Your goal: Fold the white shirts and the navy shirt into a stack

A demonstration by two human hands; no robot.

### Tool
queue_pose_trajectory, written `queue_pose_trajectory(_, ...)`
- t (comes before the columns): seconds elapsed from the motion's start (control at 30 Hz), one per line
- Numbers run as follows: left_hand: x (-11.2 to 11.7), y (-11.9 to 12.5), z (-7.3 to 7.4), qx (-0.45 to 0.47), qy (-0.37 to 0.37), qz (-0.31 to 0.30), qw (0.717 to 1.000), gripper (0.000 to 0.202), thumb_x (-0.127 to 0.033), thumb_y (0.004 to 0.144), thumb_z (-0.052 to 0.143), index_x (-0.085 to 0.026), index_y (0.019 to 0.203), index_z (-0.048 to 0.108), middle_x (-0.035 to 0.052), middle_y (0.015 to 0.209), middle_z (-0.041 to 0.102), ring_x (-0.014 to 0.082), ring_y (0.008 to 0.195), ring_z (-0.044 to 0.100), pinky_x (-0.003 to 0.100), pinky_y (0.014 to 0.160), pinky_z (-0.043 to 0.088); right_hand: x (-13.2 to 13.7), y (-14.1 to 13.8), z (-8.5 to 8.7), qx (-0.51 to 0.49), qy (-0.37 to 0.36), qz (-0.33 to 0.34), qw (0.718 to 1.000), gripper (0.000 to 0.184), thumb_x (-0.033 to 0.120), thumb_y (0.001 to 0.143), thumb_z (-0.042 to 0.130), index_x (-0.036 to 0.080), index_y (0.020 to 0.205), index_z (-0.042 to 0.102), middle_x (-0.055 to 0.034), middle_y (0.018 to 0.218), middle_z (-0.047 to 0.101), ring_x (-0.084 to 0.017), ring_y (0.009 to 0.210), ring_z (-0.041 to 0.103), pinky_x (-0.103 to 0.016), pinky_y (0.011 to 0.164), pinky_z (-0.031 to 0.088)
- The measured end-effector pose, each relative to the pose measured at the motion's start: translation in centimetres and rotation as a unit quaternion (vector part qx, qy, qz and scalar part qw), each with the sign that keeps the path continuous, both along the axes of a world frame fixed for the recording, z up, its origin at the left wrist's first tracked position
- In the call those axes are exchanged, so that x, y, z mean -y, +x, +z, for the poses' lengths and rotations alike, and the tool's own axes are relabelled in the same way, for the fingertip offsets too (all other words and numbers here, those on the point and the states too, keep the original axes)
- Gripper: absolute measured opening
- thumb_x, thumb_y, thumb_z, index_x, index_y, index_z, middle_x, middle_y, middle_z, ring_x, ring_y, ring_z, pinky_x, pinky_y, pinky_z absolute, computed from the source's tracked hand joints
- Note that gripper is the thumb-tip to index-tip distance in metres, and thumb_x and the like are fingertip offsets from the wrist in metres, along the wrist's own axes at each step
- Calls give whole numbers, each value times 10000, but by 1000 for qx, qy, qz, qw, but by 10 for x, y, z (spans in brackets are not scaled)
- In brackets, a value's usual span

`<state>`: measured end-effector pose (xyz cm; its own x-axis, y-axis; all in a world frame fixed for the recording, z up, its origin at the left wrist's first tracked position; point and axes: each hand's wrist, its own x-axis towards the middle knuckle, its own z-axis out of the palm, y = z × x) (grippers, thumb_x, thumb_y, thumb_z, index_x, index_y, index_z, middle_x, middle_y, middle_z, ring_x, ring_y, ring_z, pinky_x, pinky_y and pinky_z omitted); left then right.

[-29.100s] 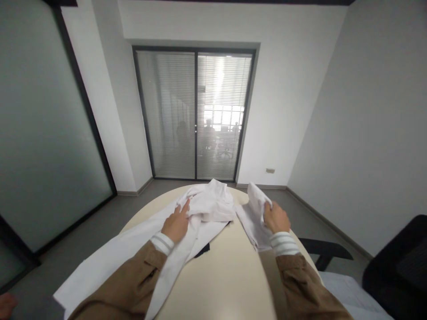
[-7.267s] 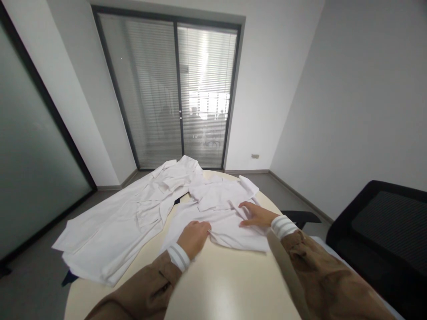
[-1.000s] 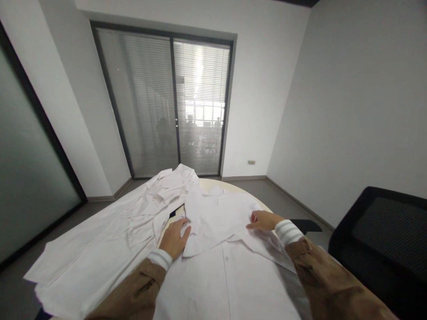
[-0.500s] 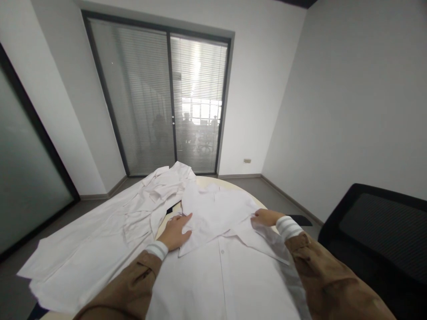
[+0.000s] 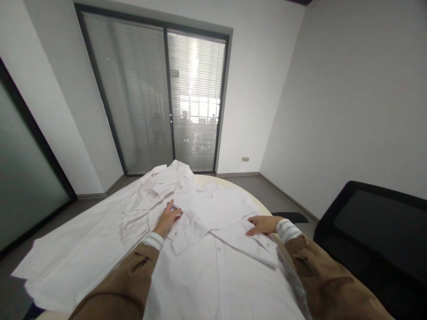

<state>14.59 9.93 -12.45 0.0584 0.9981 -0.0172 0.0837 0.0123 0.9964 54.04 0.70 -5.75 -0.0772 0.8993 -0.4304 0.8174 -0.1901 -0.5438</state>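
A white button-up shirt (image 5: 200, 280) lies spread in front of me, its button line running toward me. Part of it, with sleeves, is folded over near the far end. My left hand (image 5: 168, 218) is at the left edge of this folded part, fingers apart, touching the fabric. On the right side, my right hand (image 5: 263, 224) rests on a folded sleeve, thumb and fingers spread; its outer fingers are partly hidden. Small buttons show on the sleeve just below that hand. Another white garment pile (image 5: 100, 240) is spread out to the left, touching the shirt.
A pale round table (image 5: 230, 181) shows its far edge beneath the clothes. At right stands a black mesh office chair (image 5: 376, 231) with an armrest (image 5: 290, 217). Beyond the table are a glass partition with blinds (image 5: 147, 102) and a white wall (image 5: 260, 89).
My left hand has shifted left and away from me, off the fold's front corner. My right hand has loosened its grip at the edge, and the right sleeve lies flatter. The view moved slightly.
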Motion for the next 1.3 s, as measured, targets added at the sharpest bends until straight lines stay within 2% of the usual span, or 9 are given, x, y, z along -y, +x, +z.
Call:
queue_pose_trajectory(0.1, -3, -5, 3, 7, -19, -13, 1000, 762, -279, 861, 635, -224, 1517, 252, 140, 1514, 364, 190, 1155, 580, 246, 820, 560, 1, -2, 2, -85, -153, 9, 985, 643, 463, 512, 860, 205, 1072, 678, -91, 1134, 713, -271, 957, 690, -348, 743, 563)
queue_pose_trajectory(0.23, -11, -12, 11, -22, -38, -51, 998, 871, -292, 799, 714, -208, 1524, 238, 147, 1369, 536, 192, 1041, 625, 246, 756, 550, 1, -6, 7, -4, -158, 18, 987, 601, 485, 511, 863, 196, 1004, 676, -93, 1026, 728, -274, 857, 701, -359, 688, 562)
queue_pose_trajectory(0.4, -3, -12, 19, -250, 18, -80, 965, 920, -389, 775, 697, -95, 1515, 236, 132, 1095, 680, 227, 925, 656, 300, 796, 495, -6, -29, 18, 253, 106, 43, 961, 396, 505, 741, 708, 169, 949, 674, -153, 972, 704, -314, 912, 668, -413, 791, 505)
queue_pose_trajectory(0.53, 14, -2, 23, -364, 84, -102, 922, 821, -337, 732, 707, -125, 1453, 378, 91, 1007, 696, 256, 927, 660, 310, 819, 455, -11, -65, 12, 167, 257, 122, 944, 429, 469, 893, 537, 199, 1222, 585, -143, 1193, 649, -270, 1075, 610, -387, 927, 450)
queue_pose_trajectory(0.8, 21, -5, 21, -420, 102, -109, 895, 413, -164, 818, 500, -133, 1221, 583, 54, 783, 689, 231, 825, 674, 311, 775, 461, -9, -89, -36, 121, 162, 181, 962, 923, 782, 823, 417, 296, 1559, 146, -97, 1643, 53, -358, 1495, 7, -630, 1149, 5)
queue_pose_trajectory(0.93, 34, -10, 25, -456, 108, -112, 876, 374, -192, 796, 564, -150, 1161, 632, 99, 853, 705, 284, 897, 668, 370, 828, 469, -4, -85, -30, 126, 167, 198, 958, 930, 815, 783, 442, 316, 1539, 234, -111, 1633, 129, -380, 1483, 85, -639, 1142, 44)
queue_pose_trajectory(1.07, 60, 1, 26, -479, 188, -118, 849, 481, -244, 838, 552, -178, 1314, 560, 171, 1305, 593, 325, 1207, 550, 451, 1019, 397, -1, -85, -18, 145, 211, 211, 943, 912, 819, 738, 510, 316, 1486, 373, -145, 1559, 321, -406, 1399, 285, -626, 1098, 215)
queue_pose_trajectory(1.2, 84, 16, 19, -477, 275, -247, 797, 627, -332, 840, 585, -274, 1447, 441, 118, 1576, 312, 368, 1452, 239, 563, 1137, 246, -10, -81, -12, 133, 226, 206, 943, 779, 769, 756, 553, 293, 1373, 531, -132, 1397, 521, -356, 1237, 485, -484, 999, 398)
queue_pose_trajectory(1.3, 91, 22, 22, -467, 275, -298, 786, 548, -324, 828, 605, -290, 1371, 537, 125, 1514, 416, 386, 1414, 319, 591, 1120, 277, -26, -71, -8, 139, 236, 143, 951, 534, 624, 876, 502, 259, 1247, 618, -95, 1192, 655, -269, 1046, 613, -374, 906, 450)
